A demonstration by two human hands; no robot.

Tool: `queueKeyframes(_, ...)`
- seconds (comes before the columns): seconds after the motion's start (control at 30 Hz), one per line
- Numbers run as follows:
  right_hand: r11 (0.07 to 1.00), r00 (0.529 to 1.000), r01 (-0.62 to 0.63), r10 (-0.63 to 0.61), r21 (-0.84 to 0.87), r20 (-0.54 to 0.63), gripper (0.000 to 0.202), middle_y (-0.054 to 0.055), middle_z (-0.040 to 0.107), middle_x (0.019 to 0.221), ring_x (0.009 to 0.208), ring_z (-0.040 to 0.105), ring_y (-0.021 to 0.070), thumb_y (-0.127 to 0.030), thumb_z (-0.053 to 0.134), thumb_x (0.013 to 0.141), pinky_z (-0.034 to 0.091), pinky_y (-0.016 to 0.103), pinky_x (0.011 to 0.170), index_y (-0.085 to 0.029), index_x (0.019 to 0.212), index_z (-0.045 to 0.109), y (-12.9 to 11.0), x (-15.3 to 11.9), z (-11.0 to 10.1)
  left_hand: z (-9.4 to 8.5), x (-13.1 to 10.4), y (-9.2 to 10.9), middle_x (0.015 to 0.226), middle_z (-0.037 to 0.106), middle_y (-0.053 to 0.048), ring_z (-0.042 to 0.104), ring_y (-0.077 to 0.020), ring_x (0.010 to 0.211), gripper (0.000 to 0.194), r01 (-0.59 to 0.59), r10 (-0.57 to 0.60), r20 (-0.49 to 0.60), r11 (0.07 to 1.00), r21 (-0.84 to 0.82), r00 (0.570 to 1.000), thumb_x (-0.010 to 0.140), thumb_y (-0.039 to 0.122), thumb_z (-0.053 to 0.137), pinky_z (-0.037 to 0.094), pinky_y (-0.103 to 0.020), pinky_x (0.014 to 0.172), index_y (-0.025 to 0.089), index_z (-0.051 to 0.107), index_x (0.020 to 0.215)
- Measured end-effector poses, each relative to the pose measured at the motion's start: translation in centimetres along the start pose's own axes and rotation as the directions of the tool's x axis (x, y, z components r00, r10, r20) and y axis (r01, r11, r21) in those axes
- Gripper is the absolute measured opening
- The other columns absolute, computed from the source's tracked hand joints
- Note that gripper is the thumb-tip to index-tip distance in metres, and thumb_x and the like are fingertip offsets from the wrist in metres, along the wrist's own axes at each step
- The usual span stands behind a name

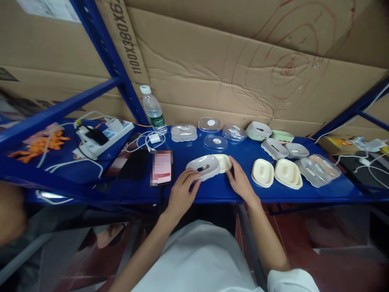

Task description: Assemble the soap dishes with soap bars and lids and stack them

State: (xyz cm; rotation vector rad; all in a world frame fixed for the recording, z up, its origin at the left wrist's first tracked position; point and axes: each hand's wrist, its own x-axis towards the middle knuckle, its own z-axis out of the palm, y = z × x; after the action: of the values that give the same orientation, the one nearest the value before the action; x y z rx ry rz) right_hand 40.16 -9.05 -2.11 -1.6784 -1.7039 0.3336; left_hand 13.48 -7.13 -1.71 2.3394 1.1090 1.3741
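Lying between the two hands, the grey dish [214,165] is just right of the phone [166,165], its long axis roughly sideways, its right end overlapping the cream dish [225,163] in view. The left hand [183,192], nearer to it, pinches its near left rim; the right hand [242,181] touches the cream dish's right edge, whether gripping I cannot tell. Farther right of the phone, other cream dishes [263,173] sit on the counter [215,196]; behind it stands a bottle [152,108].

Left hand [184,190] curled, right hand [240,179] forward
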Motion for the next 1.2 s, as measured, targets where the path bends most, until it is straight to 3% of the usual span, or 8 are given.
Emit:
queueKeyframes(0.13,0.985,1.000,0.009,-0.011,0.170,0.015,0.070,0.018,0.048,0.164,0.139,0.063,0.0266,-0.031,0.042,0.106,0.049,0.058,0.119,-0.030,0.172,0.015,0.7,0.1,0.6,0.9,1.2,-0.8,0.118,0.076,-0.007,0.069,-0.0254,0.125,0.017,-0.094,0.092,0.116,0.995,0.015,0.989,0.105,0.023,0.061,0.057,-0.049,0.114,0.026,0.073,0.116)
queueKeyframes(0.4,0.970,0.948,0.241,-0.239,0.016,0.208,0.057,0.009,0.019,0.180,0.165,0.025,0.0268,-0.044,0.044,0.111,0.033,0.052,0.132,-0.032,0.166,0.038,-2.1,1.2,-0.8,1.9,3.2,-1.9,0.149,0.061,-0.014,0.055,-0.0303,0.147,0.022,-0.103,0.095,0.166,0.994,0.042,0.982,0.108,0.022,0.052,0.048,-0.054,0.123,0.021,0.072,0.118)
queueKeyframes(0.53,0.953,0.949,0.270,-0.239,-0.135,0.207,0.052,0.014,0.031,0.176,0.163,0.031,0.0323,-0.041,0.056,0.107,0.035,0.056,0.130,-0.027,0.157,0.054,-2.1,1.7,0.0,2.2,3.1,-2.5,0.156,0.057,-0.012,0.048,-0.0310,0.154,0.023,0.019,-0.035,0.152,0.994,0.107,0.988,0.107,0.023,0.051,0.048,-0.051,0.123,0.023,0.071,0.118)
queueKeyframes(0.7,0.922,0.942,0.308,-0.262,-0.235,0.210,0.043,0.011,0.051,0.164,0.154,0.046,0.0330,-0.034,0.062,0.105,0.043,0.055,0.124,-0.026,0.147,0.063,-2.2,1.7,0.9,2.4,2.5,-3.0,0.152,0.059,-0.015,0.063,-0.0321,0.138,0.023,0.122,-0.135,0.104,0.984,0.126,0.985,0.106,0.026,0.055,0.058,-0.050,0.112,0.022,0.069,0.122)
queueKeyframes(0.87,0.923,0.941,0.317,-0.277,-0.217,0.196,0.038,0.008,0.073,0.138,0.128,0.068,0.0245,-0.043,0.045,0.112,0.053,0.043,0.112,-0.027,0.138,0.068,-2.5,5.3,-1.3,1.8,2.0,-2.7,0.152,0.056,-0.015,0.063,-0.0345,0.137,0.019,0.127,-0.146,0.129,0.981,0.146,0.981,0.102,0.025,0.060,0.062,-0.048,0.104,0.022,0.069,0.118)
queueKeyframes(0.97,0.927,0.956,0.285,-0.254,-0.243,0.150,0.043,0.011,0.069,0.144,0.133,0.065,0.0266,-0.040,0.039,0.113,0.051,0.046,0.114,-0.025,0.145,0.063,-1.8,9.3,-2.0,1.1,1.5,-2.5,0.150,0.054,-0.016,0.064,-0.0333,0.133,0.015,0.126,-0.145,0.126,0.981,0.148,0.981,0.100,0.025,0.062,0.062,-0.049,0.104,0.021,0.068,0.113)
queueKeyframes(1.07,0.924,0.958,0.273,-0.237,-0.268,0.159,0.051,0.016,0.057,0.157,0.147,0.051,0.0375,-0.045,0.059,0.104,0.041,0.060,0.120,-0.023,0.151,0.060,-0.5,12.3,-1.2,0.6,1.0,-2.5,0.153,0.048,-0.017,0.060,-0.0326,0.139,0.015,0.145,-0.157,0.114,0.984,0.103,0.981,0.101,0.026,0.061,0.056,-0.050,0.113,0.021,0.065,0.114)
queueKeyframes(1.2,0.933,0.954,0.276,-0.236,-0.232,0.186,0.055,0.017,0.065,0.137,0.131,0.060,0.0364,-0.051,0.070,0.097,0.048,0.057,0.115,-0.021,0.144,0.067,1.2,13.1,0.5,0.5,0.6,-2.6,0.156,0.045,-0.016,0.051,-0.0333,0.148,0.015,0.188,-0.193,0.132,0.981,0.049,0.972,0.102,0.030,0.062,0.049,-0.053,0.120,0.021,0.061,0.115)
